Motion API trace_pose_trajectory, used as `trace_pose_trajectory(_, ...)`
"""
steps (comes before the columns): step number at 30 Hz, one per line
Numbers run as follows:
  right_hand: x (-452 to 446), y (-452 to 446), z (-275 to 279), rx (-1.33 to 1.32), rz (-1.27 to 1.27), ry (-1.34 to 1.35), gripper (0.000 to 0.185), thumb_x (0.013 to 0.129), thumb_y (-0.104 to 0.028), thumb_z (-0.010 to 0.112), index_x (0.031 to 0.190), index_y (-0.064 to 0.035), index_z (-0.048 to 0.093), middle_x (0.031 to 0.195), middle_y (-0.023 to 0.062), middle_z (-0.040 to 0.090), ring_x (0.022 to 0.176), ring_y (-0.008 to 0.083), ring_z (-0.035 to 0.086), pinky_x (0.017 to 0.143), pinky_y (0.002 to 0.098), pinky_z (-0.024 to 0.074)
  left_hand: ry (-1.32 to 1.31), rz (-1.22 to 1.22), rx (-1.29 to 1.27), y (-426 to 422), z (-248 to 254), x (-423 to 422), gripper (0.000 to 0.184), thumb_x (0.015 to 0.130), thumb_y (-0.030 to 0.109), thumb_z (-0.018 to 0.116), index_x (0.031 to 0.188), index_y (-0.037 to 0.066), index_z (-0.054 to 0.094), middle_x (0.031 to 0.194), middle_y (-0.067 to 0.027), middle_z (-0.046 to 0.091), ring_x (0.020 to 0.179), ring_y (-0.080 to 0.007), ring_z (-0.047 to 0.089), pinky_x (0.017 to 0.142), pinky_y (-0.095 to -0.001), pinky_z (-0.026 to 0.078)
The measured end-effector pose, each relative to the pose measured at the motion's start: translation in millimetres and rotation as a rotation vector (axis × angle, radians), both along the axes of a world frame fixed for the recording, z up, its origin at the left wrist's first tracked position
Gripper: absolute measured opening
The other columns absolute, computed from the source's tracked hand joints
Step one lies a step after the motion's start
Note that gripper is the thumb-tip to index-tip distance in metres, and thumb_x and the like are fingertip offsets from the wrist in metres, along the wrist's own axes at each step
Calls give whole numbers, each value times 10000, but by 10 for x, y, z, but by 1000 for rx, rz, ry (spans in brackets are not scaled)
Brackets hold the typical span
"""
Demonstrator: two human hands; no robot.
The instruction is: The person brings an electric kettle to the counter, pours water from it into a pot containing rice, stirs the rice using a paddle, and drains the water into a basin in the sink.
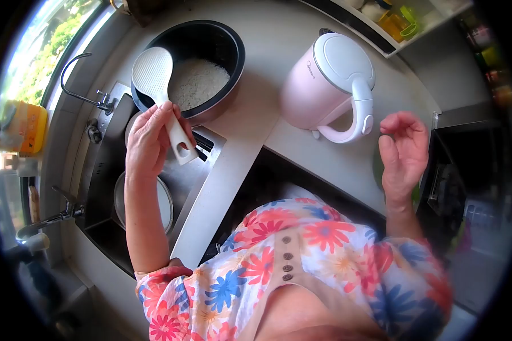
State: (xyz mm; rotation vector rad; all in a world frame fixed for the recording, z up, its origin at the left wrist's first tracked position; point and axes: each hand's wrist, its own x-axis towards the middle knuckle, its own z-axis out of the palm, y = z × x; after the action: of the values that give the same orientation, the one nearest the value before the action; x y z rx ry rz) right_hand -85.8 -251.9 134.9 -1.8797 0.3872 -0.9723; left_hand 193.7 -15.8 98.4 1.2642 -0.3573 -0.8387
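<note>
Between the sink (pixel 190 182) and kettle (pixel 318 85), a rice pot (pixel 213 48) is partly hidden by the paddle (pixel 156 82) the left hand (pixel 153 133) pinches, while the right hand (pixel 404 150), fingers loosely curled, obscures something green (pixel 378 165).

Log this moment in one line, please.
left grip: holds white paddle | right grip: empty, near kettle | pot: rice inside

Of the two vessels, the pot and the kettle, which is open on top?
The dark pot behind the paddle in the left hand: uncovered, white grains showing inside. The pink kettle, nearer the right hand, has its white lid on.
</note>
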Motion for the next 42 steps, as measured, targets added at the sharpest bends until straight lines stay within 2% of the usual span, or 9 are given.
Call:
trace_pose_trajectory(3, -213, -115, -403, 194, -93, 186, 446, 759, -41, 659, 1141, 3, 435, 1066, 87, 497, 986, 138, 478, 878, 278, 374, -143, -56, 240, 3, 123, 57, 259, 865, 292, 567, 870, 38, 519, 609, -82, 569, 442, -158, 561, 431, -247, 476)
trace_pose_trajectory(6, -99, -56, -891, 281, 1, 139, 391, 761, -46, 656, 1098, -16, 460, 1010, 73, 525, 983, 140, 500, 857, 275, 391, -344, -193, 432, 59, 150, 189, 199, 858, 230, 587, 887, 53, 501, 575, -42, 531, 423, -112, 519, 383, -229, 393)
trace_pose_trajectory(10, 199, -57, -1034, 403, 21, -18, 191, 758, -28, 644, 908, -36, 525, 851, 28, 555, 794, 112, 542, 748, 264, 438, -476, -170, 561, 118, 335, 147, 68, 890, 78, 507, 869, 17, 531, 548, -10, 478, 433, -75, 468, 389, -218, 379)
trace_pose_trajectory(17, 195, -454, -1124, 491, -70, -78, 98, 730, 10, 575, 774, -41, 504, 711, 34, 502, 600, 142, 487, 610, 301, 424, -476, 94, 604, 594, 250, -170, 74, 870, 98, 525, 865, 27, 543, 534, 9, 449, 419, -64, 428, 382, -213, 326)
trace_pose_trajectory(21, 300, -847, -929, 558, 20, -121, 103, 707, 12, 566, 763, -48, 505, 673, 33, 473, 539, 145, 445, 551, 305, 396, -368, 272, 570, 943, 165, -451, 72, 875, 112, 530, 859, 44, 547, 529, 20, 455, 396, -53, 438, 351, -195, 268)
trace_pose_trajectory(22, 347, -942, -886, 570, 47, -128, 104, 703, 11, 567, 765, -48, 507, 667, 34, 471, 532, 145, 441, 542, 305, 391, -349, 277, 546, 1052, 108, -479, 135, 867, 184, 576, 874, 53, 546, 540, 29, 458, 411, -42, 436, 361, -186, 308)
trace_pose_trajectory(26, 543, -1207, -760, 526, 158, -86, 107, 682, -27, 589, 763, -41, 521, 662, 36, 480, 523, 131, 448, 534, 290, 404, -297, 368, 566, 1285, 44, -680, 121, 868, 170, 568, 866, 52, 541, 548, 28, 456, 416, -43, 435, 376, -186, 358)
trace_pose_trajectory(31, 844, -1210, -422, 498, 201, -78, 86, 656, -13, 588, 723, -3, 534, 616, 48, 474, 463, 129, 422, 488, 267, 384, -297, 458, 538, 1375, -11, -832, 101, 871, 136, 547, 854, 37, 539, 537, 28, 450, 396, -48, 427, 356, -189, 309)
trace_pose_trajectory(42, 1602, -1214, 694, 40, 486, 192, 152, 684, -84, 552, 814, -6, 546, 608, 21, 471, 526, 92, 427, 514, 226, 352, -234, 478, 512, 1379, -84, -895, 105, 874, 137, 540, 855, 34, 539, 537, 30, 441, 406, -33, 402, 371, -188, 342)
